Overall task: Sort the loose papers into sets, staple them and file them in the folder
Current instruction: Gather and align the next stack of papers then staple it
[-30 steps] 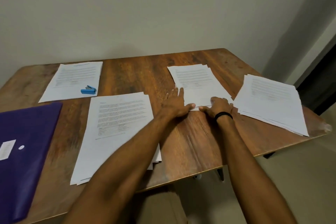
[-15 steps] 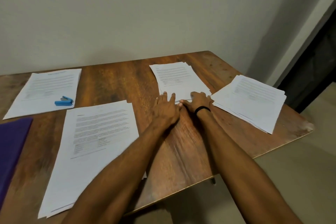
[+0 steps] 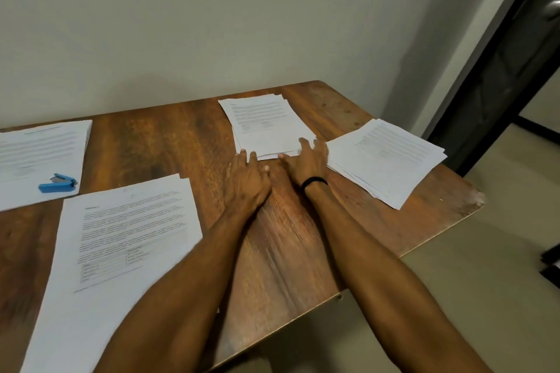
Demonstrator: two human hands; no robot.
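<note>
Four stacks of printed white paper lie on the wooden table point(image 3: 281, 236). My left hand point(image 3: 247, 180) touches the near edge of the back middle stack point(image 3: 266, 126) with straight fingers. My right hand point(image 3: 306, 160), a black band on its wrist, lies with spread fingers on that stack's near right corner, thumb against the edge. Another stack point(image 3: 385, 157) sits to the right, close to my right hand. A large stack point(image 3: 121, 248) lies near left under my left forearm. A blue stapler point(image 3: 57, 186) rests on the far left stack point(image 3: 39, 154). The folder is out of view.
A plain wall stands right behind the table. The table's right corner point(image 3: 475, 200) is chipped, with bare floor point(image 3: 454, 297) beyond it. A dark doorway point(image 3: 515, 70) is at the far right.
My view has swung to the right, so the purple folder has left the frame. Both hands stay at the middle stack's near edge; my right fingers have slid further onto its corner.
</note>
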